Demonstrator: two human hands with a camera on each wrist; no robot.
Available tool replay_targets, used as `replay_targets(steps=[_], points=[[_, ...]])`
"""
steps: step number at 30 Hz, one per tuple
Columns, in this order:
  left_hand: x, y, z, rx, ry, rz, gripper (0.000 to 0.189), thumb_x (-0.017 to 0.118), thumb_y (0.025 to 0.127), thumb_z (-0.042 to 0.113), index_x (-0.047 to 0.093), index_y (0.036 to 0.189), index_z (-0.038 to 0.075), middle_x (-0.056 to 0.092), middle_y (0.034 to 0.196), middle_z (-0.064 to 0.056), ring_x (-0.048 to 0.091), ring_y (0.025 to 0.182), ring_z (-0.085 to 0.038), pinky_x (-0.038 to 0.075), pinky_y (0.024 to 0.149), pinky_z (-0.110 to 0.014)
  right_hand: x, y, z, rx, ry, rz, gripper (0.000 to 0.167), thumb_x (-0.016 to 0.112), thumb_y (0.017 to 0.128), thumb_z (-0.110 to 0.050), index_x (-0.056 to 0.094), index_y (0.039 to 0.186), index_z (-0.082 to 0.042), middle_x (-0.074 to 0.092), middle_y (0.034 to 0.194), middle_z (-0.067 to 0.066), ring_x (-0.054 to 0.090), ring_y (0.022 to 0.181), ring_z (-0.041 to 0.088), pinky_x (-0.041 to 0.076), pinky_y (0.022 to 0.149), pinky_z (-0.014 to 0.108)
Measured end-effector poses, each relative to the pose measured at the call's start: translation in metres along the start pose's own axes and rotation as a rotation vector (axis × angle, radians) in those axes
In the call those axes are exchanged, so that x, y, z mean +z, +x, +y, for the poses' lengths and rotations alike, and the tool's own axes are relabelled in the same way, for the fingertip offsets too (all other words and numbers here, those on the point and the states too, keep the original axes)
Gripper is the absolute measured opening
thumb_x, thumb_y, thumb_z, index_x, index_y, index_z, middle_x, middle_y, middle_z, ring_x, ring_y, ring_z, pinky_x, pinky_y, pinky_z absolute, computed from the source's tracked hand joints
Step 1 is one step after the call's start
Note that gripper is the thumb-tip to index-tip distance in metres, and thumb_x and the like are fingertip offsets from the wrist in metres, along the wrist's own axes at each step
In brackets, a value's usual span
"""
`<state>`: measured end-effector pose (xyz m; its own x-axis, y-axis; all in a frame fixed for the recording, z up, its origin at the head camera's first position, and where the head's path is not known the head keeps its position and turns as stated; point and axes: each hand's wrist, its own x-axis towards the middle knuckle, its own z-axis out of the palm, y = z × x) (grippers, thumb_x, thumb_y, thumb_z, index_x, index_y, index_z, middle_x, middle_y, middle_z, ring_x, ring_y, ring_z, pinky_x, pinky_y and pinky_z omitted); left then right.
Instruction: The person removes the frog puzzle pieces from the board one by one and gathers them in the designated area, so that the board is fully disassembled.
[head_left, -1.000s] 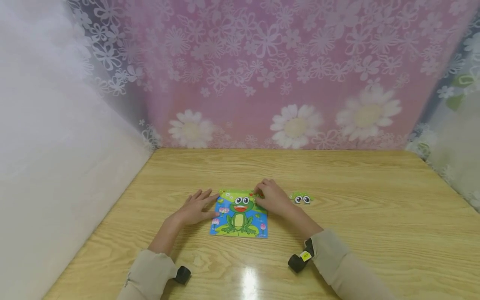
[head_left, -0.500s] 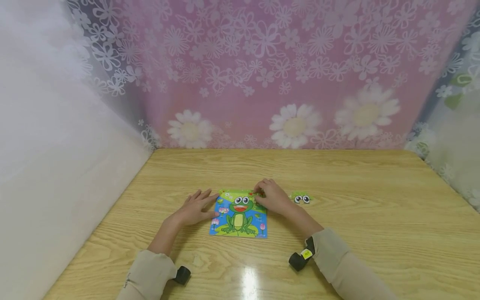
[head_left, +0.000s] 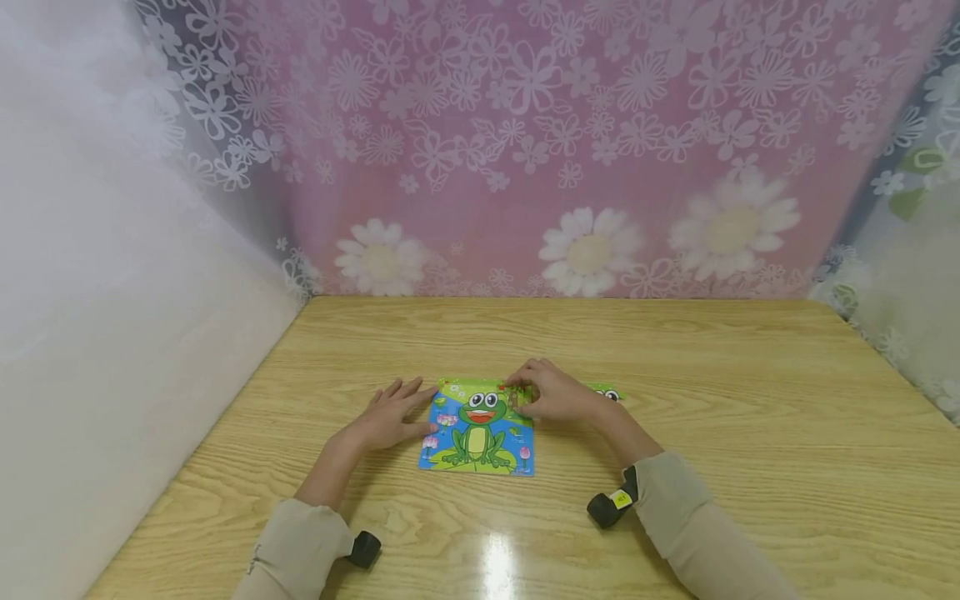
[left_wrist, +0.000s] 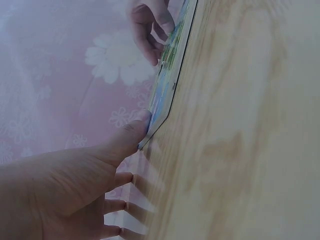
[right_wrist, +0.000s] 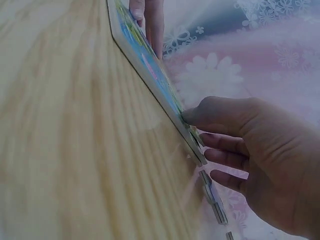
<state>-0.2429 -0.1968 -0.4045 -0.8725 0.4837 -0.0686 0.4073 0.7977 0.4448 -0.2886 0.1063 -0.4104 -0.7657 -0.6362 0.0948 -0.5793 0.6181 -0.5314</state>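
A square frog jigsaw puzzle (head_left: 477,450) lies on the wooden table in the head view, green along its top and blue below. My left hand (head_left: 390,419) rests at its left side with fingers spread, index fingertip at the upper left corner and thumb at the edge. Over the upper right corner, my right hand (head_left: 555,395) curls its thumb and fingers around a puzzle piece, mostly hidden by the fingers. In the right wrist view, that puzzle piece (right_wrist: 198,136) stands slightly raised between the thumb and fingers. A brownish patch shows on the puzzle beside the right fingertips.
Loose puzzle pieces (head_left: 612,393) with frog eyes lie right of the puzzle, partly behind the right hand. White sheeting (head_left: 135,333) borders the table (head_left: 720,467) on the left, and a pink flowered curtain (head_left: 480,192) hangs along its back edge.
My right hand and wrist have shifted slightly to the right, uncovering the brownish patch and covering more of the loose pieces. The left hand has stayed in place.
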Motion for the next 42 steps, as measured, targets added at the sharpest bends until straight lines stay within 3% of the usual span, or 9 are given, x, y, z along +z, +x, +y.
replay_targets(steps=[17, 25, 31, 42], points=[[-0.003, 0.0, 0.006, 0.007, -0.01, -0.007, 0.066, 0.057, 0.09, 0.039, 0.032, 0.144, 0.011, 0.017, 0.148, -0.02, 0.003, 0.134, -0.044, 0.001, 0.102, -0.06, -0.003, -0.001, -0.007, -0.01, -0.018, 0.03, 0.038, 0.066, 0.082, -0.01, 0.061, 0.12, -0.01, 0.047, 0.107, 0.002, 0.043, 0.087, 0.016, 0.041, 0.068, 0.03], [-0.001, 0.001, 0.006, 0.007, -0.003, -0.007, 0.065, 0.057, 0.09, 0.038, 0.033, 0.144, 0.01, 0.018, 0.148, -0.021, 0.005, 0.133, -0.045, 0.002, 0.102, -0.061, -0.012, -0.009, -0.003, -0.017, 0.052, 0.048, 0.038, 0.066, 0.081, -0.009, 0.061, 0.119, -0.006, 0.049, 0.11, 0.004, 0.049, 0.092, 0.019, 0.045, 0.075, 0.032], [0.0, 0.001, 0.002, 0.008, -0.002, -0.004, 0.066, 0.058, 0.09, 0.039, 0.032, 0.144, 0.011, 0.017, 0.148, -0.021, 0.004, 0.133, -0.044, 0.002, 0.102, -0.061, -0.026, -0.022, 0.005, -0.019, 0.067, 0.076, 0.038, 0.065, 0.08, -0.008, 0.061, 0.118, -0.005, 0.049, 0.109, 0.005, 0.05, 0.099, 0.024, 0.045, 0.082, 0.04], [0.001, 0.001, -0.002, 0.004, -0.005, -0.003, 0.067, 0.058, 0.089, 0.04, 0.032, 0.145, 0.013, 0.017, 0.149, -0.02, 0.003, 0.134, -0.043, 0.001, 0.102, -0.061, -0.051, -0.055, 0.027, -0.001, 0.051, 0.114, 0.036, 0.066, 0.082, -0.006, 0.061, 0.118, -0.004, 0.051, 0.112, 0.006, 0.05, 0.097, 0.026, 0.044, 0.078, 0.042]])
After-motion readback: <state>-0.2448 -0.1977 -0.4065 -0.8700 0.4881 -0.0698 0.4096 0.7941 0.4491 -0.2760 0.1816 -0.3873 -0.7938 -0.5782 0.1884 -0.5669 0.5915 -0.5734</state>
